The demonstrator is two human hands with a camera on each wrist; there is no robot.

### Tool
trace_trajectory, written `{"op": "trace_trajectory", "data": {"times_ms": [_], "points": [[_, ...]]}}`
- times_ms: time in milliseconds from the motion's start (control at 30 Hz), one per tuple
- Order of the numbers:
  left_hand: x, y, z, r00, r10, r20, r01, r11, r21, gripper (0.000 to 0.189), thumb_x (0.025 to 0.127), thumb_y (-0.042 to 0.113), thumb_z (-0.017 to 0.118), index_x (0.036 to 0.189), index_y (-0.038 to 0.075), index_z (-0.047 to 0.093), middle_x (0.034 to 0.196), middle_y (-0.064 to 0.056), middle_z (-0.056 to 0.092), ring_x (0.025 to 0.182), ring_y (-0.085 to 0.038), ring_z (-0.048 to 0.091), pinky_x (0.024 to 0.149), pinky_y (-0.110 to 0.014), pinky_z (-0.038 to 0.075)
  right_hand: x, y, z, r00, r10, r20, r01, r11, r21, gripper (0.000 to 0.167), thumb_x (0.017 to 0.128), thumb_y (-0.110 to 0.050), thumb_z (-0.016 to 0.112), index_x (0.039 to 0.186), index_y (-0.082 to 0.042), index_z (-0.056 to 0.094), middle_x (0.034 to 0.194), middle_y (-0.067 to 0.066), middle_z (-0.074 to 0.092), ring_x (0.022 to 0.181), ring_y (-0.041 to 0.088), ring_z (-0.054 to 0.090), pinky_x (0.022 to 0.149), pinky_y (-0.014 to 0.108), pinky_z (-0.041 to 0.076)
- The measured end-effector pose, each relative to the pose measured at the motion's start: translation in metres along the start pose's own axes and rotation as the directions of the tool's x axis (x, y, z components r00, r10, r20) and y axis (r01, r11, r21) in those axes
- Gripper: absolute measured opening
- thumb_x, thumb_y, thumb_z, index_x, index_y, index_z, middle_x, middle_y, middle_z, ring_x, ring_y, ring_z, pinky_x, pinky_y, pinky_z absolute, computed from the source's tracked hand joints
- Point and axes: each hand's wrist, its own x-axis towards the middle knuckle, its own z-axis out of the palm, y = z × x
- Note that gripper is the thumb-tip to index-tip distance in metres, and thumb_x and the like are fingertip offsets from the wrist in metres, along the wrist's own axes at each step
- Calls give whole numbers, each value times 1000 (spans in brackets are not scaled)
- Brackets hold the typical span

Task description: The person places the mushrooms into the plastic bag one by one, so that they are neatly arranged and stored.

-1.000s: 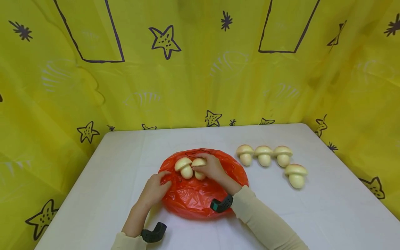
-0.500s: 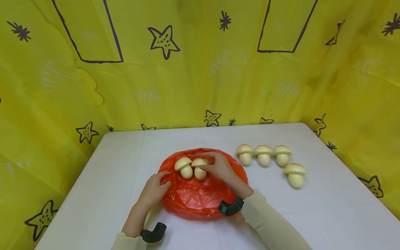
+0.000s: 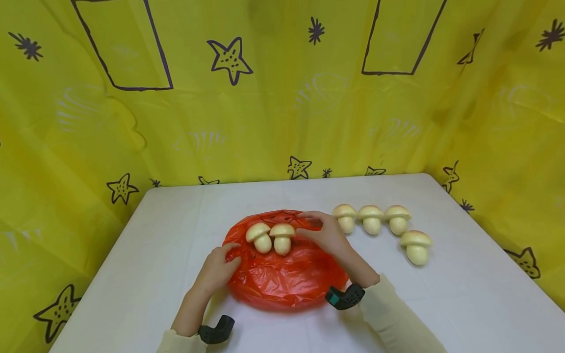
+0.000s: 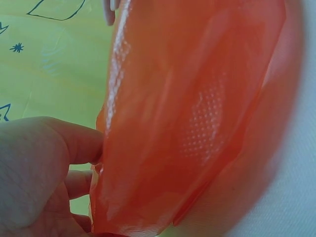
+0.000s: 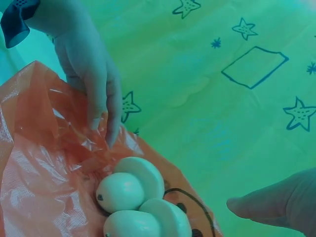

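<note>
Two pale toy mushrooms [image 3: 258, 237] [image 3: 282, 239] lie side by side in a round, spread red plastic bag [image 3: 282, 287]. My left hand [image 3: 218, 267] rests on the bag's left rim, thumb and fingers apart; in the left wrist view, thumb and fingertips reach over the bag's edge, their tips partly hidden. Above the bag's right side is my right hand [image 3: 328, 236], fingers spread, holding nothing, just right of the right-hand mushroom. In the right wrist view, the mushrooms [image 5: 123, 191] show close up, and the right thumb [image 5: 261, 205] stands apart from them.
Right of the bag, three more toy mushrooms [image 3: 371, 219] stand in a row on the white table [image 3: 463, 289], and another mushroom [image 3: 417, 247] lies nearer. A yellow cloth [image 3: 265, 117] with star drawings surrounds the table's back and sides.
My right hand has let go of the right-hand mushroom and moved right, its fingers spreading. That mushroom stays in the bag beside the other. The left hand has stayed in place.
</note>
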Motion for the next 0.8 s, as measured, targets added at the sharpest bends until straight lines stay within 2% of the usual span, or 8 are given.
{"op": "trace_trajectory", "data": {"times_ms": [300,433,633,800], "points": [[0,0,-2,1000,5,6,-5,1000,3,37,86,10,54,120,0,56,107,-17,56,89,-26,51,74,-39,50,-8,4,-16,999,-52,1,52,999,1,38,79,-12,71,115,-2,62,112,20,59,101,35,56,78,41,49],[0,0,-3,1000,5,6,-5,1000,2,37,85,10,54,120,-1,56,105,-17,56,87,-26,50,73,-39,50,-9,6,-22,999,-47,16,46,999,16,39,80,-13,70,116,0,61,110,21,60,101,35,56,78,40,50],[0,0,-3,1000,0,9,0,1000,6,36,86,11,54,121,0,56,106,-17,56,88,-26,50,74,-39,49,-11,10,-37,1000,-14,-20,15,999,45,37,82,-10,67,116,2,59,110,23,58,98,33,56,79,40,48],[0,1,-2,1000,-1,7,1,1000,5,36,86,10,54,120,0,56,106,-17,56,89,-27,50,75,-40,49,-14,14,-46,1000,-26,-14,27,998,52,37,82,-10,67,116,5,58,111,25,57,99,34,55,81,39,48]]}}
